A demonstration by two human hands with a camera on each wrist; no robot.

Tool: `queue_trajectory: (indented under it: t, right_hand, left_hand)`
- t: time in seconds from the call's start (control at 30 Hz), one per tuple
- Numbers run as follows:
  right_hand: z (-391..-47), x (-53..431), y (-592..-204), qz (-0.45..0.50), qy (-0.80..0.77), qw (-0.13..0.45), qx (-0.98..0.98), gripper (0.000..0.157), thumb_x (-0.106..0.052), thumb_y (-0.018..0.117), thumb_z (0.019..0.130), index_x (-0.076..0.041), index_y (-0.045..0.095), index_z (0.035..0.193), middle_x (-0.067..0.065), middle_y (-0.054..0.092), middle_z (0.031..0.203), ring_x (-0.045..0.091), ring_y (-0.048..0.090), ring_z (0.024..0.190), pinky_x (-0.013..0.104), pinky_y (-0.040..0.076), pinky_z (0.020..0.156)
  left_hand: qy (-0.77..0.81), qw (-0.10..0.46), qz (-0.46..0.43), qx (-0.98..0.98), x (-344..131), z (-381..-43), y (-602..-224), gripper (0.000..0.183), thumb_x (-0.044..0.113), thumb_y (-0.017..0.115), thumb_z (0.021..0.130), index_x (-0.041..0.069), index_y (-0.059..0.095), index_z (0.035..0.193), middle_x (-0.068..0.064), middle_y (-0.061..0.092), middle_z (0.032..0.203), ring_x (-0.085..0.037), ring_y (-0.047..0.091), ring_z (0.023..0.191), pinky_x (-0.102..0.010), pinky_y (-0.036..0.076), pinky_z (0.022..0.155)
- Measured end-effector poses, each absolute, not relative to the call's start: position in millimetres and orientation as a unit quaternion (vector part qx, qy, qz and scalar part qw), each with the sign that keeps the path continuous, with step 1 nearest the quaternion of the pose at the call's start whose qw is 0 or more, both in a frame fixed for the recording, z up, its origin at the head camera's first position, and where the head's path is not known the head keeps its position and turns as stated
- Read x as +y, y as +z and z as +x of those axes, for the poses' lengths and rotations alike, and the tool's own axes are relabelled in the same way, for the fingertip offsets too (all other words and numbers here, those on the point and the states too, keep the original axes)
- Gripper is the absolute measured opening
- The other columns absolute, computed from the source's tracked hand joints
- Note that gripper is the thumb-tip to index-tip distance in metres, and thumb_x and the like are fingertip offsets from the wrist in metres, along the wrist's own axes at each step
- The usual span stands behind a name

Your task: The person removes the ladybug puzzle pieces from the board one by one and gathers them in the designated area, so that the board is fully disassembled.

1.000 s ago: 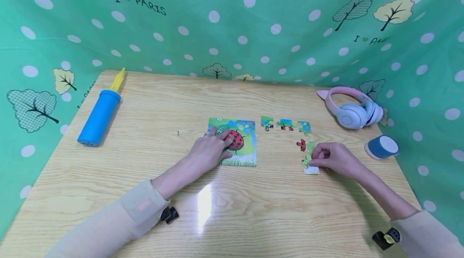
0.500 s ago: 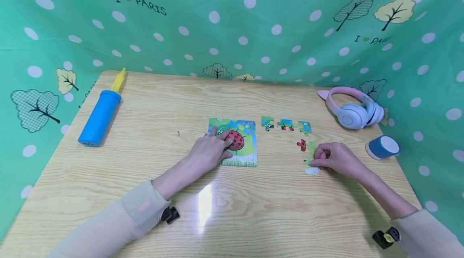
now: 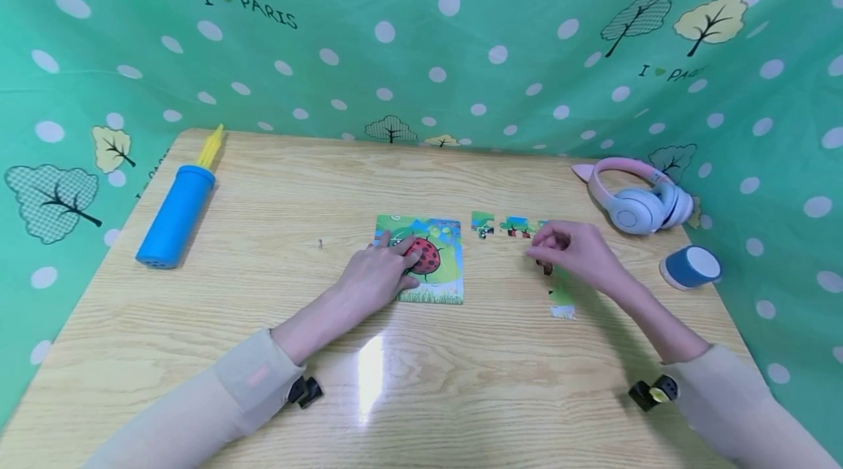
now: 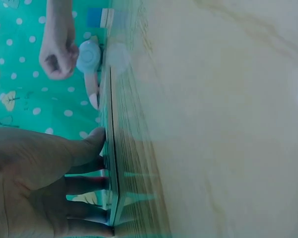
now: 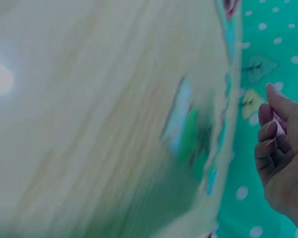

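Lays the left grip (image 3: pixel 372 275) flat on the ladybug puzzle (image 3: pixel 433 271), in the middle of the desk (image 3: pixel 494 388). Grabs nothing with it, only touches the left part of the picture with straight, spread fingers, close to the red bug. In the left wrist view, fingertips down on the thin board.

Holds the right grip (image 3: pixel 579 249) up in the air over the loose pieces, to the right of the ladybug puzzle. Curls those fingers in, thumb near the pointing finger, nothing to be seen between. Hides some of the loose pieces that way.

Just right of the ladybug puzzle, near its top, a green and blue piece (image 3: pixel 483 223), then a blue and red piece (image 3: pixel 516 227) near it. Under the curled fingers, a dark red piece (image 3: pixel 546 268), partly covered. Lower down, a green piece (image 3: pixel 562 298) right by a white piece (image 3: pixel 563 312).

At the far right, pink and white headphones (image 3: pixel 634 217), and nearer, a blue and white tub (image 3: pixel 688 267). At the far left, a blue tube (image 3: pixel 175 216) with a yellow tip. Behind it all, a green cloth (image 3: pixel 421 15) with pale dots and trees.
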State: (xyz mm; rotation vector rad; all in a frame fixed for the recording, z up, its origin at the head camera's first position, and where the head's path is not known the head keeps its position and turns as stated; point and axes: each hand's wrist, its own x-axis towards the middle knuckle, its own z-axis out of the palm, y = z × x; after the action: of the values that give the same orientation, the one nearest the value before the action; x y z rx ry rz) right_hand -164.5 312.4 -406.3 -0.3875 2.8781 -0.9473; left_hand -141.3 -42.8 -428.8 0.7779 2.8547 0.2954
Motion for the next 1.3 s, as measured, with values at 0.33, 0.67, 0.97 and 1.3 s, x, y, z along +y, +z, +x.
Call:
queue_trajectory:
  t: [0.33,0.67,0.97,1.3]
  right_hand:
    - [-182,241,-397,-0.175,-0.351,0.049,0.919,0.019,-0.027,0.082,0.089,-0.014,0.078,0.102,0.000,0.070,0.082,0.015,0.063,0.072,0.022,0.052,0.064]
    - [-186,200,-410,-0.225,-0.359,0.086,0.902,0.026,-0.021,0.081,0.089,-0.009,0.076,0.112,-0.001,0.073,0.086,0.011,0.067,0.078,0.025,0.057,0.070]
    - [-186,177,-421,-0.237,-0.303,0.102,0.917,0.048,-0.030,0.086,0.085,-0.012,0.072,0.128,0.002,0.075,0.105,0.014,0.067,0.089,0.028,0.057,0.075]
    - [-183,162,-430,-0.251,-0.244,0.102,0.931,0.057,-0.042,0.085,0.084,-0.015,0.070,0.132,0.005,0.070,0.121,0.016,0.066,0.096,0.031,0.055,0.078]
  left_hand:
    - [0.088,0.052,0.273,0.957,-43,-141,-430,0.059,0.049,0.069,0.092,0.018,0.063,0.141,-0.010,0.050,0.158,-0.051,0.047,0.141,-0.057,0.058,0.098]
    - [0.066,-0.015,0.270,0.960,-52,-136,-437,0.066,0.055,0.064,0.095,0.011,0.060,0.144,-0.016,0.057,0.152,-0.043,0.053,0.140,-0.057,0.054,0.105]
    - [0.019,0.020,0.248,0.968,-65,-131,-441,0.084,0.068,0.056,0.095,0.010,0.046,0.155,-0.024,0.038,0.163,-0.044,0.041,0.149,-0.059,0.046,0.115]
    - [0.000,-0.028,0.295,0.955,-68,-124,-445,0.068,0.061,0.053,0.100,0.019,0.050,0.153,-0.022,0.043,0.161,-0.043,0.045,0.147,-0.058,0.049,0.111]
